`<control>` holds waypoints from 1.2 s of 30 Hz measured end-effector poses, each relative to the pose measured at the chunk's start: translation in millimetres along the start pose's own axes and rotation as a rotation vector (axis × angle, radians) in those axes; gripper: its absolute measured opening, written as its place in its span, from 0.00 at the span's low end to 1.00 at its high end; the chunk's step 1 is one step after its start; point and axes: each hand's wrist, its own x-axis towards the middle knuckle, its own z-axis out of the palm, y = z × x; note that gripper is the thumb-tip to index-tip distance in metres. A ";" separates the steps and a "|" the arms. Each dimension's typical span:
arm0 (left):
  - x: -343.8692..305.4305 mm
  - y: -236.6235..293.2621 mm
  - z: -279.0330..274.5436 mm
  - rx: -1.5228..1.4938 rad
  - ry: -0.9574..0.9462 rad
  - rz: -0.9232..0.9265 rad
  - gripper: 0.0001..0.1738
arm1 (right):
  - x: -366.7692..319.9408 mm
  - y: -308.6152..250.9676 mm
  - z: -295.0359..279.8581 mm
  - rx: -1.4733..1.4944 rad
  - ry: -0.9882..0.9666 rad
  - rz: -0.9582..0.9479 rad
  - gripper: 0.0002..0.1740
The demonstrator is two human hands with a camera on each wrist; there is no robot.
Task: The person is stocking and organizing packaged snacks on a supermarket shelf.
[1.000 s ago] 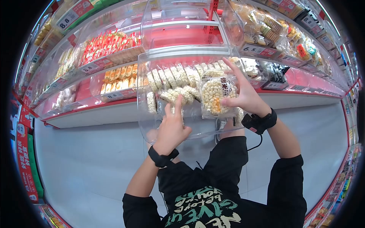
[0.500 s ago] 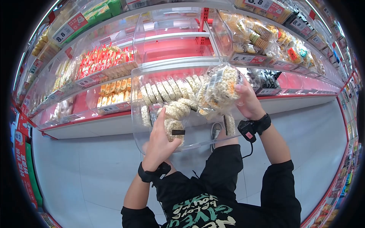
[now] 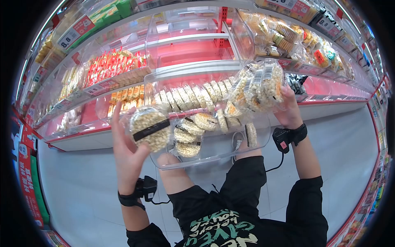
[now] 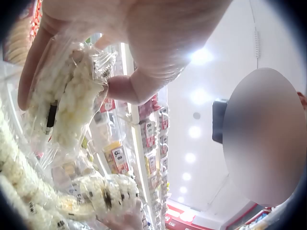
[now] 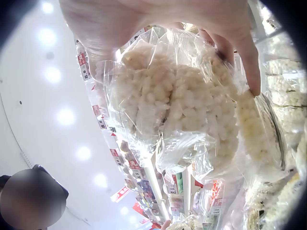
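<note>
My left hand (image 3: 128, 158) pinches a round puffed rice cake (image 3: 149, 120) in clear wrap with a dark label strip, over the left side of a clear plastic bin (image 3: 214, 157). In the left wrist view the wrapped cakes (image 4: 76, 105) between thumb and fingers look like two side by side. At the bin's back right, my right hand (image 3: 289, 110) grips a bunch of several wrapped puffed rice cakes (image 3: 260, 87); its fingers are partly hidden behind them. Inside the bin a row of rice cakes (image 3: 187, 98) stands on edge, with a loose pile (image 3: 191, 133) in front.
The bin juts out from the shelving above the person's knees. Bins of red-wrapped snacks (image 3: 113, 66) and orange-labelled packs (image 3: 125, 96) sit to the left, bagged pastries (image 3: 284, 35) to the right. Below lies the grey floor (image 3: 90, 181).
My left hand has moved from the pile out to the left, lifting rice cakes from the bin. The right hand has tilted its bunch and carried it slightly up and right.
</note>
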 end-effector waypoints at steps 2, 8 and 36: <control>4.0 -0.5 -8.6 0.017 -0.018 0.001 0.55 | -0.9 -2.7 -0.1 -0.009 0.037 -0.008 0.35; -1.0 -9.7 -7.8 0.044 -0.030 -0.028 0.55 | -3.1 -3.1 0.3 -0.020 0.034 -0.018 0.35; -10.6 -24.0 -32.5 -0.116 0.112 -0.219 0.57 | -15.1 9.6 -182.5 0.310 0.327 -0.336 0.31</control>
